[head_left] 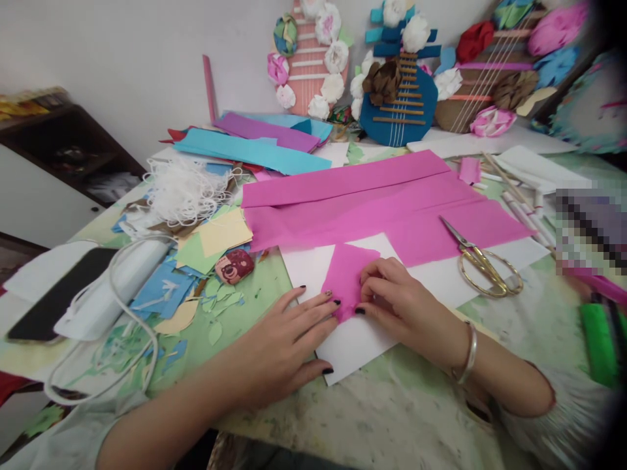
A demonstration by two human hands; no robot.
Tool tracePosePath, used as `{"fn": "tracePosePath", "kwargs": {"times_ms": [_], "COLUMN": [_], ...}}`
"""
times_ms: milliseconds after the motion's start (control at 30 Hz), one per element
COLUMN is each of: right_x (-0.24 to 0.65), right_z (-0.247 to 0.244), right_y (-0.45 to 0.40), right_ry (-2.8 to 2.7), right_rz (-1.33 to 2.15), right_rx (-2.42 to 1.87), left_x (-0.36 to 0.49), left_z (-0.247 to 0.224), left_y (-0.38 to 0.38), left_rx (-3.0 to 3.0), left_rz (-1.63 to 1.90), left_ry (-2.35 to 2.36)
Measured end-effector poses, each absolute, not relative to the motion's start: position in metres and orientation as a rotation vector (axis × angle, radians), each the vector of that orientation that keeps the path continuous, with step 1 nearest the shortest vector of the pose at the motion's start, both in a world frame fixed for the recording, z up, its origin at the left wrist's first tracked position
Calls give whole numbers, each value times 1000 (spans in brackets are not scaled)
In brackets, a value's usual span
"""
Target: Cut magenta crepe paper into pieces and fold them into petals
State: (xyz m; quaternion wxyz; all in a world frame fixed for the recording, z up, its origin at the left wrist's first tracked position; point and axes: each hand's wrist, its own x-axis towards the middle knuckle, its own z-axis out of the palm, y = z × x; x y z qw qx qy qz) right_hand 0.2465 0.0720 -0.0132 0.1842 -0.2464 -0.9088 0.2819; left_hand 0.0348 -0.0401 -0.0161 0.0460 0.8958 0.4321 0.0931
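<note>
A small piece of pink crepe paper (345, 271) lies on a white sheet of paper (360, 349) in front of me. My left hand (284, 339) rests flat with its fingers stretched out, its fingertips on the lower left edge of the pink piece. From the right, my right hand (399, 303) pinches the edge of the same piece between curled fingers; the exact grip is partly hidden. Behind both hands spreads a large folded sheet of pink crepe paper (343, 202). Gold-handled scissors (482, 261) lie to the right, blades slightly apart.
On the left are white string (183, 192), paper scraps (210, 303), a dark red case (234, 266), a phone (61, 297) and a white cable (110, 281). Blue crepe paper (245, 149) lies farther back. Decorated paper instruments (399, 108) lean on the wall. A green object (598, 343) sits far right.
</note>
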Motion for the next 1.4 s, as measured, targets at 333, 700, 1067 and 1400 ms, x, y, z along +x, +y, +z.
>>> {"fn": "tracePosePath", "kwargs": {"times_ms": [333, 700, 1067, 1400], "right_x": [243, 244, 243, 237], "right_z": [-12, -15, -14, -16], "right_y": [70, 71, 70, 64], "right_ry": [-2546, -2506, -2517, -2529], "right_rz": [827, 883, 828, 739], "right_rx": [-781, -801, -814, -841], "left_x": [35, 35, 37, 35], "left_z": [-18, -18, -17, -17], "left_y": [-39, -39, -39, -39], "left_rx": [2704, 2723, 2701, 2701], "left_rz": [195, 191, 229, 216], "left_ry": [1337, 1337, 1348, 1335]}}
